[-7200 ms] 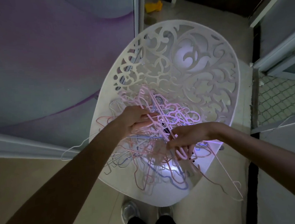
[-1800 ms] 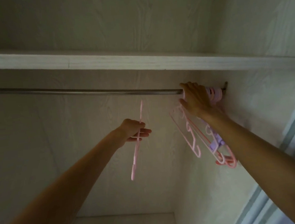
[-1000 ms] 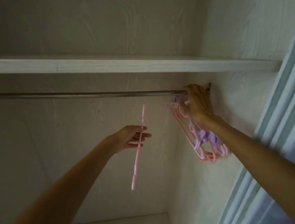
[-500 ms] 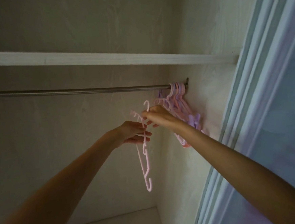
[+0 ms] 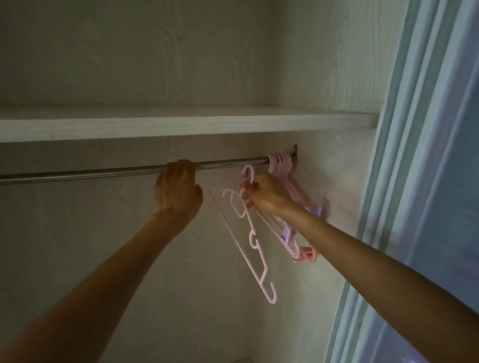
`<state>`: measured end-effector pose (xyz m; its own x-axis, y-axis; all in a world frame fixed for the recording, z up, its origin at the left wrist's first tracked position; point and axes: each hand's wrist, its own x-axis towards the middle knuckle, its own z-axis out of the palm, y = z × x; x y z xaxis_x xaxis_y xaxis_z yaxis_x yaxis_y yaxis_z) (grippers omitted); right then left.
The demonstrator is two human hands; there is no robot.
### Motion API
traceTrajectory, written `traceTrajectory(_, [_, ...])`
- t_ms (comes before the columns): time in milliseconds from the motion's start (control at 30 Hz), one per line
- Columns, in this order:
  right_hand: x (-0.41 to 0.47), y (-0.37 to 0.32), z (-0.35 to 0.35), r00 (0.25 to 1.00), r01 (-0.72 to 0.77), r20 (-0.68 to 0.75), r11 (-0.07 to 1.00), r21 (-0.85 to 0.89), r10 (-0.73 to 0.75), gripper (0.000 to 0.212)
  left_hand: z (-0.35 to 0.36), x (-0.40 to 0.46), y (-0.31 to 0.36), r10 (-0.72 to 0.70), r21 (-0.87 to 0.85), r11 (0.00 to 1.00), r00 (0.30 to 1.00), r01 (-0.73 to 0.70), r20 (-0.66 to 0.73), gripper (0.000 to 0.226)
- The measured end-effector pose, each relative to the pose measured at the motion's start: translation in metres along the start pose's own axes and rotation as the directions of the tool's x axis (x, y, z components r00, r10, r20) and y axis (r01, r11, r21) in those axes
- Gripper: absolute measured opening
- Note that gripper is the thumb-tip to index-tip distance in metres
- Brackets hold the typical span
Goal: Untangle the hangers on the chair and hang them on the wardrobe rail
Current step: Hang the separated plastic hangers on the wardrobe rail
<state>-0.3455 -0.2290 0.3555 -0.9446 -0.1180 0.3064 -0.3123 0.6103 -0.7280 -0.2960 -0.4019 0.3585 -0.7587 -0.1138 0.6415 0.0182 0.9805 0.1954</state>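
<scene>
Head view: right hand (image 5: pixel 265 192) gripping pink hanger (image 5: pixel 250 237) below rail (image 5: pixel 88 173).

Left hand (image 5: pixel 177 190) round rail (image 5: pixel 88 174); right hand (image 5: pixel 265 192) pinching pink hanger (image 5: pixel 253 239) just below.

The rail (image 5: pixel 88 173) is smooth glossy metal, the pink hanger (image 5: pixel 255 238) matt plastic, the shelf (image 5: pixel 171 125) pale wood-grain.
</scene>
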Motion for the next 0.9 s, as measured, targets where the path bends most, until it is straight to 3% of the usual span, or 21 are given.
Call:
traceTrajectory(67, [0.012, -0.005, -0.003, 1.000, 0.020, -0.016, 0.993, -0.117, -0.022, 0.032, 0.007, 0.011, -0.014, 0.038, 0.177, 0.983, 0.993, -0.057, 0.109, 0.066])
traceTrajectory(167, [0.032, -0.009, -0.003, 0.997, 0.025, -0.059, 0.970, -0.242, -0.040, 0.032, 0.018, 0.017, -0.027, -0.004, 0.316, 0.946, 0.974, -0.070, 0.227, 0.076])
traceTrajectory(367, [0.065, -0.002, 0.008, 0.998, -0.001, -0.057, 0.930, -0.368, -0.021, 0.034, 0.028, 0.017, -0.030, 0.021, 0.293, 0.954, 0.989, -0.063, 0.147, 0.079])
traceTrajectory(600, [0.068, 0.012, 0.009, 0.990, 0.054, -0.087, 0.873, -0.485, -0.109, 0.037, 0.025, 0.015, -0.031, 0.023, 0.278, 0.958, 0.985, -0.071, 0.172, 0.087])
traceTrajectory(767, [0.060, -0.004, -0.007, 0.925, 0.179, -0.143, 0.733, -0.657, -0.353, 0.062, 0.025, 0.015, -0.027, -0.005, 0.278, 0.959, 0.978, -0.055, 0.211, 0.095])
traceTrajectory(833, [0.065, -0.007, -0.004, 0.890, 0.308, -0.002, 0.603, -0.736, -0.457, 0.062, 0.024, 0.015, -0.025, -0.012, 0.293, 0.954, 0.973, -0.057, 0.231, 0.096])
traceTrajectory(900, [0.072, -0.003, 0.000, 0.882, 0.364, 0.142, 0.458, -0.811, -0.450, 0.059, 0.022, 0.015, -0.025, -0.015, 0.306, 0.950, 0.969, -0.063, 0.246, 0.098])
